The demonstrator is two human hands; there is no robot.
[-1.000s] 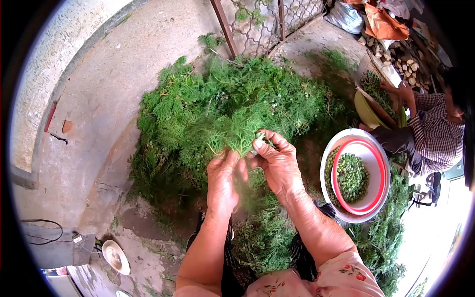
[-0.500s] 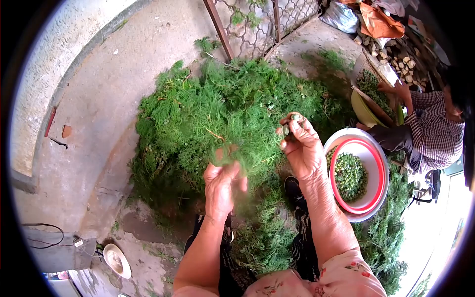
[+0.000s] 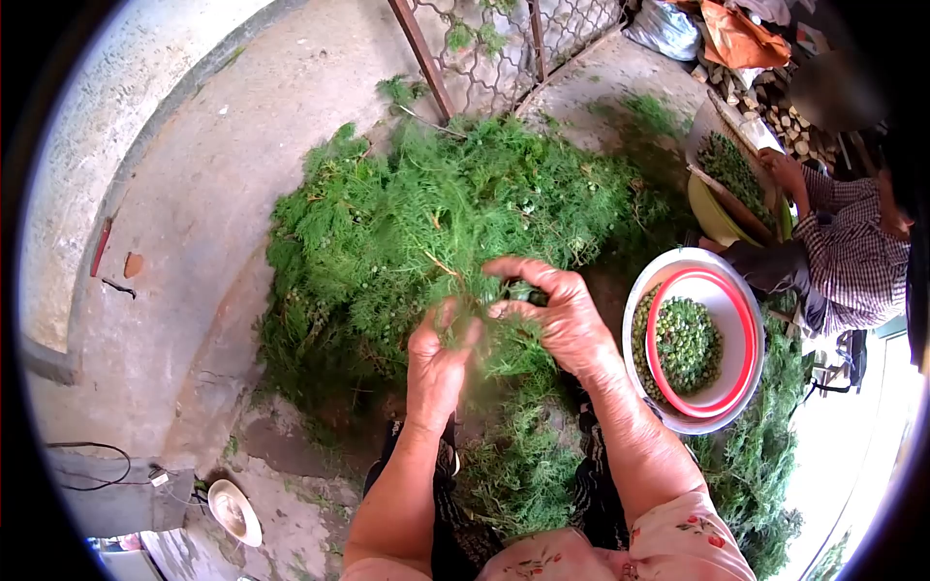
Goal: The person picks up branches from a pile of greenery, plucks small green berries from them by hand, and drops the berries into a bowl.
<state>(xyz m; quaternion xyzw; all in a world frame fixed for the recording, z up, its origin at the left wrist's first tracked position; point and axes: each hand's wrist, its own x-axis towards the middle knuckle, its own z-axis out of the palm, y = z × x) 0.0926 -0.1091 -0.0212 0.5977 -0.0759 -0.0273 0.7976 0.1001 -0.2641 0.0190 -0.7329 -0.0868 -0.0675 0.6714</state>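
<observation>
A big heap of feathery green sprigs (image 3: 436,213) lies on the concrete in front of me. My left hand (image 3: 441,358) grips one sprig (image 3: 475,290) from the heap by its stem. My right hand (image 3: 557,315) is closed around the same sprig's tip, fingers pinching at small green seed cones. To the right stands a white bowl (image 3: 644,290) with a red-rimmed bowl (image 3: 741,334) nested inside, both holding green seed cones (image 3: 688,344).
Another person in a checked shirt (image 3: 852,257) sits at the right, a hand over a woven tray of greens (image 3: 731,165). More sprigs (image 3: 756,455) lie by the bowl. A metal gate (image 3: 494,48) stands behind the heap. A small white dish (image 3: 235,511) and cable lie lower left.
My right hand, which was lifted toward the bowl with picked cones half a second ago, has come back down to the sprig held in my left hand.
</observation>
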